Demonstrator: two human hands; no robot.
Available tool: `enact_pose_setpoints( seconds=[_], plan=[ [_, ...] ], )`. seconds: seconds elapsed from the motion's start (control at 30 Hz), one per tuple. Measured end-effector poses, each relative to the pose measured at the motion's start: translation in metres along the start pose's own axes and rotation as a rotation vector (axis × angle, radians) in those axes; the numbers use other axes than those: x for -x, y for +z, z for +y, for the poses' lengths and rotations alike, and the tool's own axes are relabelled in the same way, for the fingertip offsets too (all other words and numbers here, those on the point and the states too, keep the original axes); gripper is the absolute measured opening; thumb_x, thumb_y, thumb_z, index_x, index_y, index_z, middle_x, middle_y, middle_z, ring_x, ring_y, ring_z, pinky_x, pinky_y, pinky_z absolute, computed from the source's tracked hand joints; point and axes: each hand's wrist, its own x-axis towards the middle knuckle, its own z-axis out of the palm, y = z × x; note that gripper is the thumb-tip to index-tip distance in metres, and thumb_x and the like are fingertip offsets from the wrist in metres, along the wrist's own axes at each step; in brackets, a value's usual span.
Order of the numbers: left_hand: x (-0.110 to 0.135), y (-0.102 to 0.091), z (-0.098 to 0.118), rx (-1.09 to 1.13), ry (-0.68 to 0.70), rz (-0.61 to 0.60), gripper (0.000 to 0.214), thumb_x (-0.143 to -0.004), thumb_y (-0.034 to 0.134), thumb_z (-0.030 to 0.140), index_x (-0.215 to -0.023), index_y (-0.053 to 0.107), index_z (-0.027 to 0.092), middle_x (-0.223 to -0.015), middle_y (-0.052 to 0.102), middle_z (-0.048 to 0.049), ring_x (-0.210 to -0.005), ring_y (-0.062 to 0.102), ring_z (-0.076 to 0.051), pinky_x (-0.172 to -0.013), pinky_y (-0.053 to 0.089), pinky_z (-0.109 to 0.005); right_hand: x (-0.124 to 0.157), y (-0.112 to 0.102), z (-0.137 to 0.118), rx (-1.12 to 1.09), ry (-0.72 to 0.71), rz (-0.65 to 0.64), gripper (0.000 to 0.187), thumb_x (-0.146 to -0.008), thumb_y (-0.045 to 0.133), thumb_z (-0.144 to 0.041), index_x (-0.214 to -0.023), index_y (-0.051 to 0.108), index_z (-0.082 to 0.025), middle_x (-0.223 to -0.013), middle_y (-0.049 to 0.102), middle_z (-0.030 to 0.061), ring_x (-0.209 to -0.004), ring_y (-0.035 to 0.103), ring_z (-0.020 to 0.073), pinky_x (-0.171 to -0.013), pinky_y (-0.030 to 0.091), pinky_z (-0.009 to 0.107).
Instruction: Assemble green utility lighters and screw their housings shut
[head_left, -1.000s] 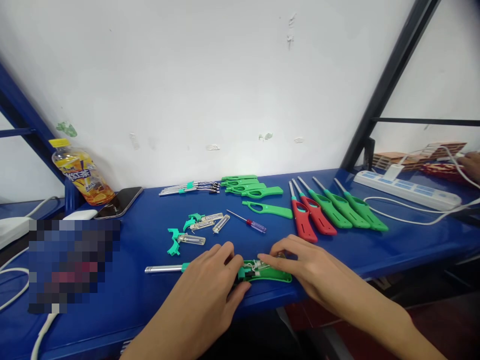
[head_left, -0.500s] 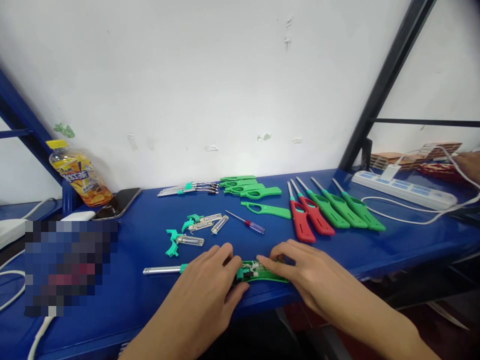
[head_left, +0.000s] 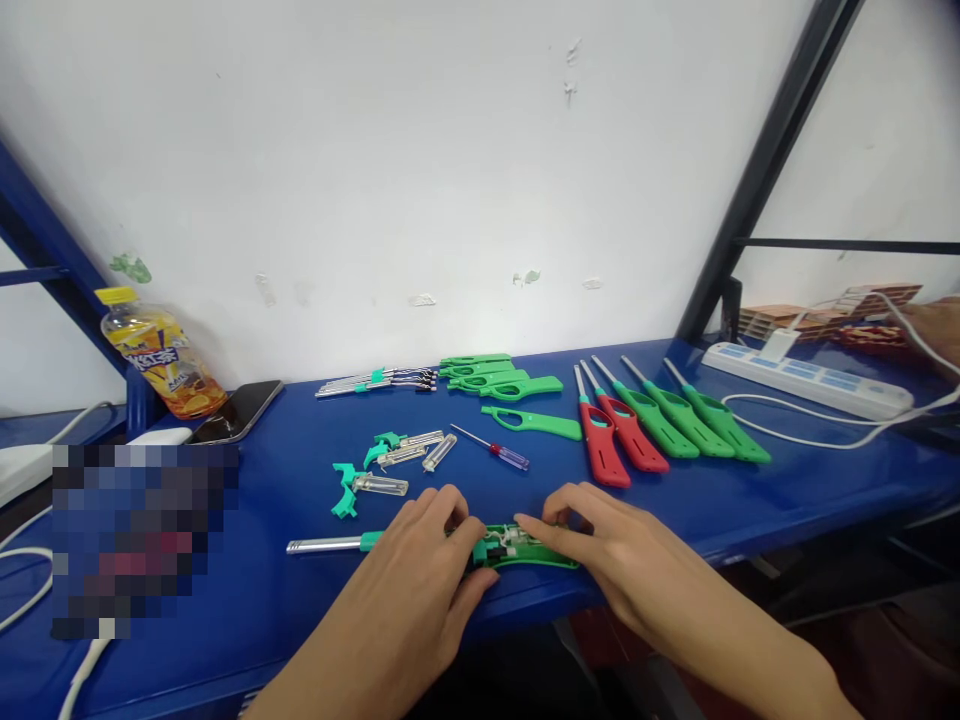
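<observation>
A green long-nosed gas lighter lies at the table's front edge with its handle opened up, showing inner parts. Its metal tube points left. My left hand is closed around the trigger end, fingers over the top and thumb at the near side. At the handle's right end, my right hand grips the lighter, its thumb and finger on the clear fuel tank. Some of the inside is hidden by my fingers. Behind my hands lie clear fuel tanks with teal trigger parts and a screwdriver.
Green handle halves and metal tubes with wires lie at the back. Red lighters and green lighters stand in a row at right, beside a power strip. A drink bottle and phone are left. Another person's hand shows far right.
Both hands keep almost the same hold on the lighter. The view has shifted very slightly; nothing else has visibly moved.
</observation>
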Motion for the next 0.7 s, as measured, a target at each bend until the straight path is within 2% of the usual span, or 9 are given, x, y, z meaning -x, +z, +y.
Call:
enact_pose_setpoints(
  seconds=[0.1,0.2,0.27,0.43,0.57,0.7],
  plan=[
    [0.000,0.002,0.000,0.033,-0.004,-0.002,0.012,-0.102,0.064,0.014,-0.113,0.068,0.018,-0.116,0.060,-0.0090,-0.107,0.062,-0.030,-0.098,0.055,-0.056,-0.002,-0.003,0.000,-0.037,-0.003,0.017,0.071,-0.099,0.038,0.006,-0.156,0.049,-0.036,-0.129,0.060,0.0066,-0.113,0.063,0.0241,-0.092,0.055,0.040],
    [0.000,0.001,0.001,0.059,-0.018,-0.018,0.012,-0.103,0.063,0.014,-0.113,0.068,0.019,-0.117,0.059,-0.0083,-0.109,0.062,-0.030,-0.098,0.056,-0.054,-0.005,-0.007,0.000,-0.105,0.007,0.049,0.035,-0.111,0.043,-0.013,-0.137,0.060,-0.028,-0.123,0.066,0.0055,-0.108,0.065,0.0232,-0.091,0.053,0.038],
    [0.000,0.000,0.001,0.081,-0.041,-0.029,0.012,-0.103,0.063,0.014,-0.112,0.068,0.019,-0.117,0.058,-0.0081,-0.108,0.063,-0.029,-0.094,0.058,-0.050,-0.006,-0.008,0.001,-0.157,0.028,0.066,0.021,-0.114,0.046,-0.024,-0.122,0.064,-0.026,-0.117,0.069,0.0038,-0.104,0.066,0.0218,-0.090,0.052,0.036],
    [0.001,0.001,0.000,0.099,-0.046,-0.027,0.012,-0.103,0.064,0.014,-0.113,0.069,0.019,-0.117,0.059,-0.0077,-0.107,0.064,-0.029,-0.094,0.058,-0.051,-0.005,-0.007,0.005,-0.228,0.048,0.113,0.014,-0.112,0.054,-0.029,-0.118,0.067,-0.028,-0.115,0.073,0.0004,-0.102,0.069,0.0187,-0.091,0.052,0.032],
    [0.001,0.001,-0.001,0.104,-0.040,-0.010,0.012,-0.102,0.066,0.015,-0.113,0.070,0.019,-0.116,0.062,-0.0080,-0.108,0.063,-0.029,-0.097,0.057,-0.052,-0.003,-0.005,0.010,-0.264,0.048,0.134,0.021,-0.113,0.051,-0.028,-0.120,0.071,-0.028,-0.117,0.075,0.0004,-0.106,0.071,0.0178,-0.096,0.053,0.030],
    [0.000,0.000,0.000,0.106,-0.041,-0.001,0.012,-0.102,0.066,0.015,-0.113,0.070,0.019,-0.117,0.064,-0.0086,-0.108,0.063,-0.029,-0.098,0.056,-0.052,-0.001,-0.004,0.013,-0.304,0.041,0.149,0.026,-0.113,0.050,-0.025,-0.121,0.075,-0.028,-0.116,0.077,0.0019,-0.105,0.073,0.0182,-0.094,0.055,0.029]
  ],
)
